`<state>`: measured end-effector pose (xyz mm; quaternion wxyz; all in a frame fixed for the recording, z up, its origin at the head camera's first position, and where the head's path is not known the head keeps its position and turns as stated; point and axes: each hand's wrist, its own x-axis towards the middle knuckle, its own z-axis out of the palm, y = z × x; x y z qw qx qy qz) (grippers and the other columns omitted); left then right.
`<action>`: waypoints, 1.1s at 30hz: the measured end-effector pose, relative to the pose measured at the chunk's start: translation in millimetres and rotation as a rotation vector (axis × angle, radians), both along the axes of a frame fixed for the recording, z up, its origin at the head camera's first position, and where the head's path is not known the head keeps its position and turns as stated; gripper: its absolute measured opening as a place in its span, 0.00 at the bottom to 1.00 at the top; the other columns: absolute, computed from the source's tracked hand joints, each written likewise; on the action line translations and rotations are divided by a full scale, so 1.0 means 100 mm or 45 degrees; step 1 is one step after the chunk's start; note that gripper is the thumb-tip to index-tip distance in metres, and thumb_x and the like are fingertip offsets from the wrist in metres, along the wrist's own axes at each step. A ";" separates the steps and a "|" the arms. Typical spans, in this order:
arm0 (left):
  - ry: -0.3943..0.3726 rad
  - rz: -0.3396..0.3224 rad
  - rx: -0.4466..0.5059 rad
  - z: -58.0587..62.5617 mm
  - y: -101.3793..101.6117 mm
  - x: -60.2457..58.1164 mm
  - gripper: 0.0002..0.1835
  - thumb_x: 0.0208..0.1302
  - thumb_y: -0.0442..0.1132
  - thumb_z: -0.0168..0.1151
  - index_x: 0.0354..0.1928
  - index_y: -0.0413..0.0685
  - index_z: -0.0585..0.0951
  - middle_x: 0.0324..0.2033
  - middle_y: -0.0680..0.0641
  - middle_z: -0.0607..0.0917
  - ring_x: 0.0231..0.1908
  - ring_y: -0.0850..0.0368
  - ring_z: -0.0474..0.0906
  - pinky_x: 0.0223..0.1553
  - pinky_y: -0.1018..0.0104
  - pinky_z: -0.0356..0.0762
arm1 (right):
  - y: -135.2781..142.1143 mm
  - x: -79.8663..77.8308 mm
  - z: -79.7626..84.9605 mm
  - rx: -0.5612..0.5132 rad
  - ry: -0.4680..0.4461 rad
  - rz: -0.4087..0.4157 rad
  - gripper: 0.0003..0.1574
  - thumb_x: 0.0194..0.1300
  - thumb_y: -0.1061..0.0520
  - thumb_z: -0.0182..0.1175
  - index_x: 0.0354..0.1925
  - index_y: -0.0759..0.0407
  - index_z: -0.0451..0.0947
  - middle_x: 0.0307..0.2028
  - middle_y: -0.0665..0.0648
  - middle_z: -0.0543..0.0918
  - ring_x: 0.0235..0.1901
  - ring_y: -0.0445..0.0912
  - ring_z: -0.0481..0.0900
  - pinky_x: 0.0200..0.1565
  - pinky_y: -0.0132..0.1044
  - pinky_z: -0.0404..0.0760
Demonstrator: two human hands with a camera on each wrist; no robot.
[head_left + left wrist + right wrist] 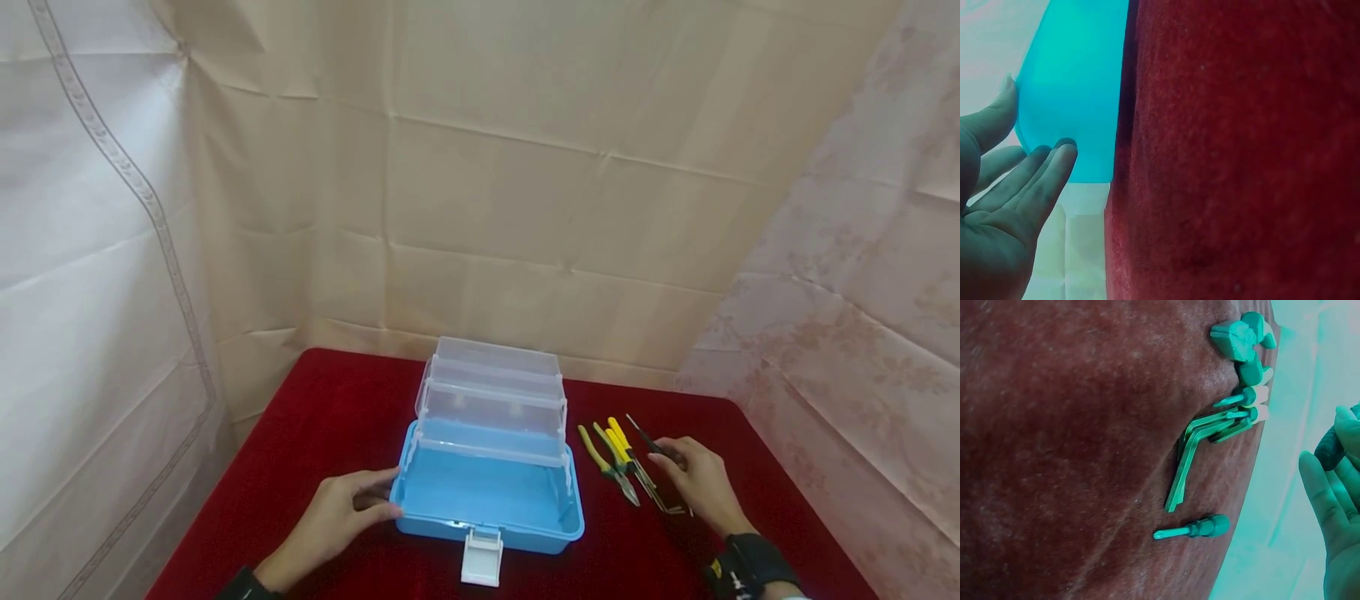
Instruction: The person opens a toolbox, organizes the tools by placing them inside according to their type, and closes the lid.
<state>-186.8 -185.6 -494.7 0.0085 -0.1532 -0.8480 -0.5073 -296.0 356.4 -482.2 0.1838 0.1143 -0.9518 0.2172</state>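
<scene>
A light-blue toolbox [487, 535] stands with its lid and clear trays [495, 400] raised at the back and its white latch [482, 557] hanging in front. My left hand [337, 512] touches its left end, fingers fairly straight against the blue wall [1079, 94] and thumb at the rim. To the right of the box, my right hand [701, 479] holds a slim screwdriver [643, 433] by its dark handle [1329, 450], the thin shaft pointing away. Left of that hand lie pliers [600, 454], yellow-handled screwdrivers [619, 442] and hex keys [671, 509].
A small screwdriver [1210, 526] lies apart near the hex keys in the right wrist view. The red cloth [345, 417] covers the table, with a beige curtain [487, 183] behind it and pale sheets on both sides.
</scene>
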 end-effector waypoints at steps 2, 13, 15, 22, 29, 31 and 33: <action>0.001 -0.004 0.003 0.00 0.00 0.00 0.34 0.59 0.53 0.68 0.63 0.40 0.77 0.52 0.41 0.83 0.40 0.63 0.84 0.42 0.66 0.81 | -0.02 -0.01 0.00 0.003 0.002 0.004 0.15 0.64 0.52 0.66 0.46 0.59 0.83 0.34 0.50 0.80 0.31 0.43 0.79 0.32 0.36 0.80; -0.052 -0.029 0.008 0.02 0.01 -0.02 0.34 0.59 0.54 0.67 0.62 0.38 0.78 0.52 0.40 0.83 0.41 0.61 0.84 0.42 0.66 0.81 | -0.11 -0.05 0.02 0.035 0.081 0.057 0.13 0.63 0.53 0.66 0.44 0.58 0.84 0.32 0.48 0.79 0.29 0.41 0.76 0.28 0.34 0.77; -0.057 -0.032 0.009 0.03 0.01 -0.01 0.35 0.59 0.54 0.67 0.62 0.38 0.77 0.52 0.40 0.82 0.42 0.60 0.84 0.42 0.66 0.81 | -0.13 -0.07 0.02 0.030 0.104 0.075 0.13 0.63 0.53 0.67 0.44 0.58 0.84 0.32 0.48 0.79 0.28 0.41 0.76 0.28 0.34 0.77; 0.001 -0.032 0.009 0.03 0.01 -0.02 0.34 0.59 0.53 0.68 0.61 0.37 0.78 0.52 0.40 0.83 0.43 0.59 0.84 0.42 0.66 0.81 | -0.14 -0.08 0.03 0.007 0.081 0.091 0.17 0.66 0.47 0.63 0.46 0.56 0.84 0.34 0.47 0.79 0.29 0.41 0.75 0.29 0.35 0.76; -0.038 -0.023 -0.005 0.03 0.05 0.00 0.36 0.59 0.56 0.67 0.63 0.40 0.76 0.54 0.41 0.82 0.44 0.60 0.84 0.43 0.66 0.81 | -0.12 -0.09 0.05 0.000 0.089 0.096 0.16 0.65 0.50 0.64 0.47 0.57 0.83 0.35 0.49 0.80 0.30 0.43 0.76 0.29 0.37 0.76; -0.037 0.002 -0.013 0.04 0.05 0.01 0.36 0.58 0.56 0.67 0.63 0.40 0.77 0.54 0.42 0.82 0.45 0.58 0.84 0.42 0.66 0.81 | -0.14 -0.11 0.06 -0.013 0.089 0.116 0.17 0.65 0.51 0.64 0.48 0.58 0.83 0.36 0.50 0.80 0.31 0.44 0.77 0.31 0.38 0.78; -0.038 0.016 -0.019 0.05 0.04 0.03 0.36 0.58 0.56 0.67 0.62 0.40 0.77 0.53 0.41 0.82 0.46 0.55 0.84 0.42 0.66 0.81 | -0.16 -0.12 0.06 -0.015 0.081 0.128 0.16 0.65 0.51 0.64 0.48 0.58 0.83 0.36 0.50 0.80 0.32 0.45 0.78 0.32 0.40 0.79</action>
